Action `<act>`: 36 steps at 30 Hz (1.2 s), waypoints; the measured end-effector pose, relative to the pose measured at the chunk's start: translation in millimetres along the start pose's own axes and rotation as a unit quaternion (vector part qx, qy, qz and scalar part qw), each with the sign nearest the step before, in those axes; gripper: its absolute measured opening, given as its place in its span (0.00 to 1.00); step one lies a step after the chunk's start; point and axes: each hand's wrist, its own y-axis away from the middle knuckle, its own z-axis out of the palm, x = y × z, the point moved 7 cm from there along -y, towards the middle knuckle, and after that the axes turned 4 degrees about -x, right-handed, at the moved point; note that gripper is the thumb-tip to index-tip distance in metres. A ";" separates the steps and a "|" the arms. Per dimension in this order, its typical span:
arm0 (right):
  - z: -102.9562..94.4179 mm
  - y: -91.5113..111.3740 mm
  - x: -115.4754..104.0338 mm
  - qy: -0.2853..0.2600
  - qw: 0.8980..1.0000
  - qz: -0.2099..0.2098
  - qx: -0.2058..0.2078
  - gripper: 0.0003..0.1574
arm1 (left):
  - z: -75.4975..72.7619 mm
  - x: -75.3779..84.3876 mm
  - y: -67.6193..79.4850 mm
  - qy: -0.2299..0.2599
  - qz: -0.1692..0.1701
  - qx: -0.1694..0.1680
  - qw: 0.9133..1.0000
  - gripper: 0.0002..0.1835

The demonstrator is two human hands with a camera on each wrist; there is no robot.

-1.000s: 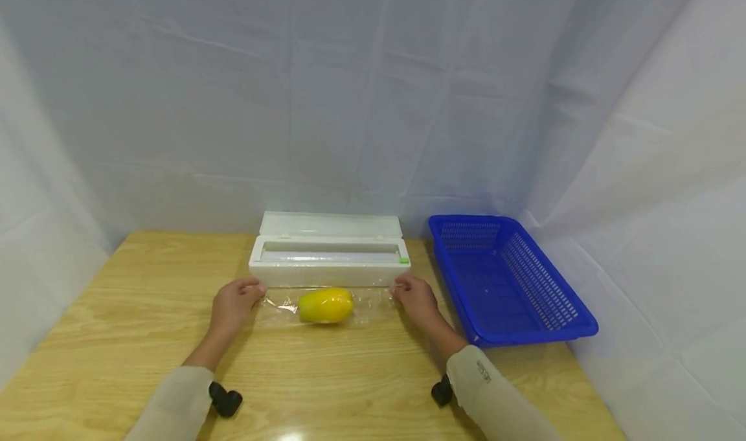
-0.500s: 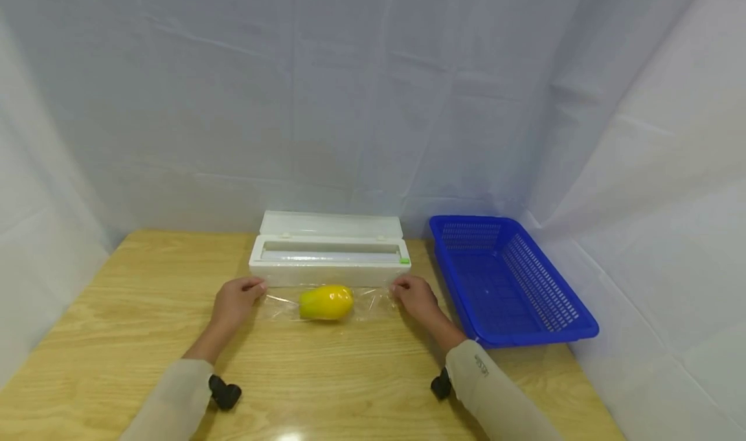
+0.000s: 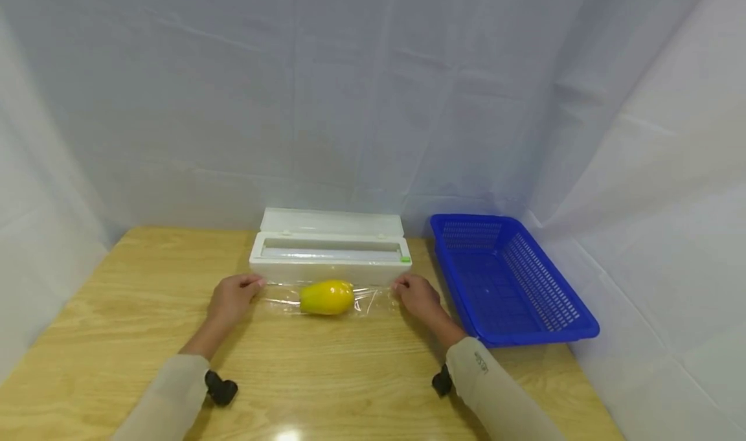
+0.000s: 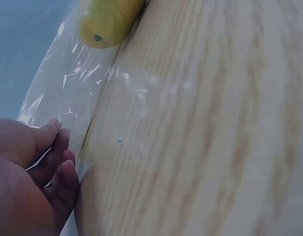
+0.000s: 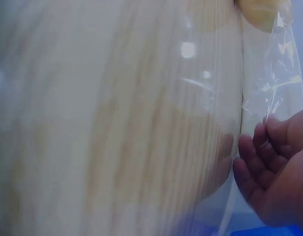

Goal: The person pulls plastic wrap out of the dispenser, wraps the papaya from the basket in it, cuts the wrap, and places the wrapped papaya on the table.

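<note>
With the box (image 3: 291, 274) uncovered and film (image 3: 375, 302) drawn over the fruit (image 3: 327, 297) just before it, we see left hand (image 3: 231, 295) and right hand (image 3: 418, 295) pinching the film, thumb to fingers, near the box's front corners; wrapping, we judge, is partway, ends not yet folded in.

left sleeve (image 3: 169, 395): beige | right sleeve (image 3: 498, 392): beige, dark lettering (image 3: 481, 362) | left camera (image 3: 221, 389): black, rounded | right camera (image 3: 442, 381): black

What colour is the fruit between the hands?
The fruit is yellow, greenish at its left end; clearest in the head view.
</note>
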 end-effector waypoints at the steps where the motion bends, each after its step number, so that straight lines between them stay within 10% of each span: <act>1: -0.1 -0.2 -0.6 -0.012 1.000 -0.011 -0.001 0.10 | -0.1 0.4 0.5 0.011 0.005 -0.004 1.000 0.22; 10: -10.0 1.3 -8.7 -0.119 0.990 -0.077 -0.008 0.06 | -2.4 3.0 5.2 0.133 0.009 -0.056 0.989 0.21; 28: -21.5 20.1 -8.4 -0.268 0.960 -0.086 -0.008 0.13 | -11.9 8.9 19.9 0.084 0.011 -0.053 0.995 0.27; 36: -41.4 51.9 -49.8 -0.097 0.977 -0.170 0.084 0.16 | -23.5 42.5 44.5 -0.030 0.114 0.074 0.990 0.21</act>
